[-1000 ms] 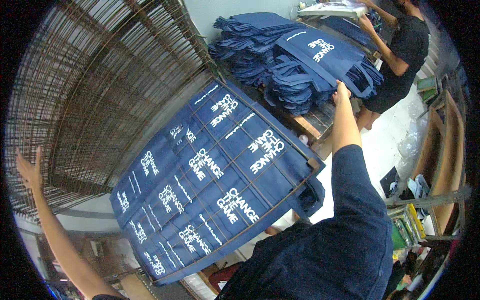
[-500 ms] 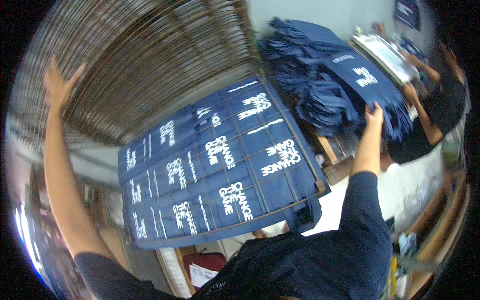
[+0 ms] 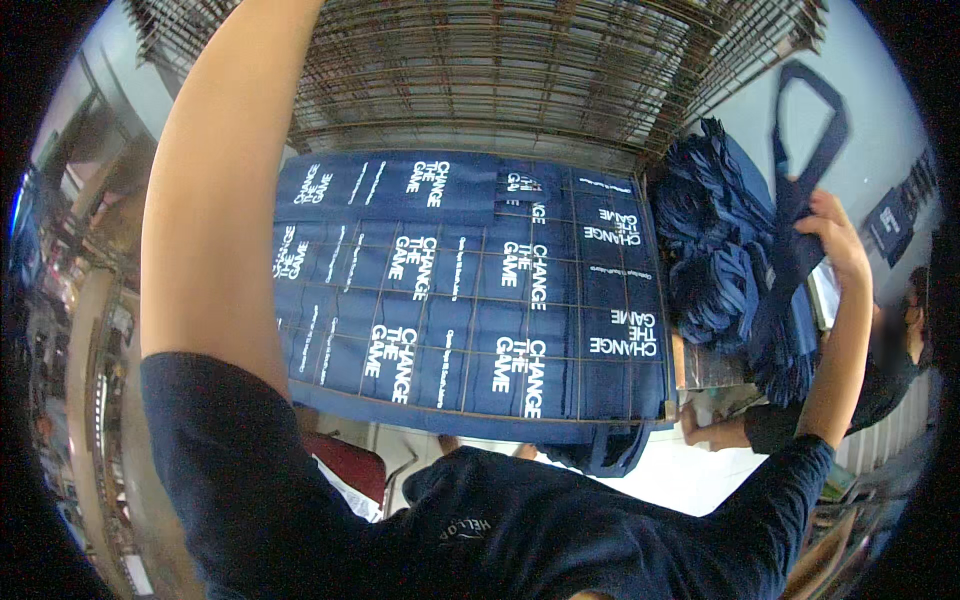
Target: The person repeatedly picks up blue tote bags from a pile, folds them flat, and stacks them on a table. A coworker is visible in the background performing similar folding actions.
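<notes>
My right hand (image 3: 838, 235) is closed on a navy cloth bag (image 3: 800, 245), raised above a heap of similar cloth. Its strap loop (image 3: 812, 85) stands up over my fingers, and the rest hangs down. My left forearm (image 3: 225, 170) reaches up past the top edge, so the left hand is out of sight. In front of me a wire rack layer (image 3: 658, 300) holds rows of flat navy bags (image 3: 480, 300) with white print. One navy piece lies on top of the others at the far side of the layer.
Rusty wire rack layers (image 3: 480, 70) are tilted up behind the printed cloth. The heap of navy bags (image 3: 705, 290) lies on a wooden table (image 3: 705, 365) to the right. Beyond it a person in dark clothes (image 3: 880, 385) sits. A red chair (image 3: 345, 465) stands below the rack.
My right hand has lifted a navy bag off the heap. My left hand has left the view at the top. The view has turned, bringing the rack squarely ahead.
</notes>
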Available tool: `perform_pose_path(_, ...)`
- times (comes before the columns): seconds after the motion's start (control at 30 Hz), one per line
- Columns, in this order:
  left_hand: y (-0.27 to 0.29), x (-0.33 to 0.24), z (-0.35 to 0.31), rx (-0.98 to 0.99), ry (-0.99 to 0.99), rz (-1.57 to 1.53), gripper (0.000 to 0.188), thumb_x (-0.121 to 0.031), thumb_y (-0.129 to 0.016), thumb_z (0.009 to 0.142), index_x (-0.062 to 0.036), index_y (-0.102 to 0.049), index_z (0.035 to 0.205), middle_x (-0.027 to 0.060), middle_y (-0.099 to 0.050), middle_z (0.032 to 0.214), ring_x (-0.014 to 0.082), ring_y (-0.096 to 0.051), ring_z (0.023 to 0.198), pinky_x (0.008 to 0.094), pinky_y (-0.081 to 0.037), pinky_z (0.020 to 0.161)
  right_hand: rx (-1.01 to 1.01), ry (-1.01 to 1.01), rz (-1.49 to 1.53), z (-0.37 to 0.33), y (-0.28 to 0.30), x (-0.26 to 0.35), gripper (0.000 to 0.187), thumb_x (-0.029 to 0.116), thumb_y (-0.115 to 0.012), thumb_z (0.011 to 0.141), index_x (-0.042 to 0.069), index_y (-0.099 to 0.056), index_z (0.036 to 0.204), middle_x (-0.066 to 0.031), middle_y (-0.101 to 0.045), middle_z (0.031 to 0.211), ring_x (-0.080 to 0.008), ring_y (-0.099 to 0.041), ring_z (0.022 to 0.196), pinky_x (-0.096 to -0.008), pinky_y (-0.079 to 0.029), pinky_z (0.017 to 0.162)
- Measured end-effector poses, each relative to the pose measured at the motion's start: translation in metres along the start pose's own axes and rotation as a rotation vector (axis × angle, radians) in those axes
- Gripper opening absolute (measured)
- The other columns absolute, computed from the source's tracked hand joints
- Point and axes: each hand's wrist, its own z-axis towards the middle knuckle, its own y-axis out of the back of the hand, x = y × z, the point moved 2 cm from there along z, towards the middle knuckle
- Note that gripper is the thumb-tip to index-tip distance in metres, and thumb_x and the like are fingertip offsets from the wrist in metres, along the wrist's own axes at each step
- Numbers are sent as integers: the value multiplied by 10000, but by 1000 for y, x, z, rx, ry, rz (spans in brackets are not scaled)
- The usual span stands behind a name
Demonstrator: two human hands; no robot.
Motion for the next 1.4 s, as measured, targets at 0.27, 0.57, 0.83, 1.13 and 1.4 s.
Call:
perform_pose_path(0.27,-9,31,-11,-38,-33,-4,1281,-731,-685,504,-198,-17,1458,150,-33,1506,346,-21,1386,613,-113,1062,601,72,223,-12,-130,156,535,-5,-536,616,-49,-538,1149,-112,-612,1063,-167,-580,919,-249,-434,837)
perform_pose_path(0.57,-9,31,-13,-37,-36,-24,1305,-783,-647,487,-189,-11,1459,156,-37,1505,351,-13,1384,588,-104,1072,-94,24,1001,16,-224,7,310,70,-619,648,104,-552,948,-16,-563,942,-177,-544,918,-394,-453,835)
perform_pose_path(0.83,-12,30,-12,-48,-15,30,1330,-821,-605,491,-171,38,1456,173,-27,1501,358,-2,1382,588,-96,1073,-60,-385,1198,90,-385,-147,175,65,-560,778,120,-476,921,-42,-526,972,-214,-487,974,-502,-381,825)
perform_pose_path(1.13,-12,28,-17,-60,-3,42,1328,-801,-629,493,-168,30,1456,178,-23,1498,350,9,1383,588,-80,1074,42,-542,909,152,-417,-173,120,79,-569,754,92,-501,853,-71,-478,935,-251,-462,926,-481,-448,694)
perform_pose_path(1.4,-8,23,-17,-14,32,51,1314,-794,-625,508,-167,36,1454,186,-25,1497,355,10,1384,581,-68,1080,52,-543,836,158,-420,-170,174,68,-559,760,95,-477,911,-74,-488,952,-244,-483,891,-434,-458,647)
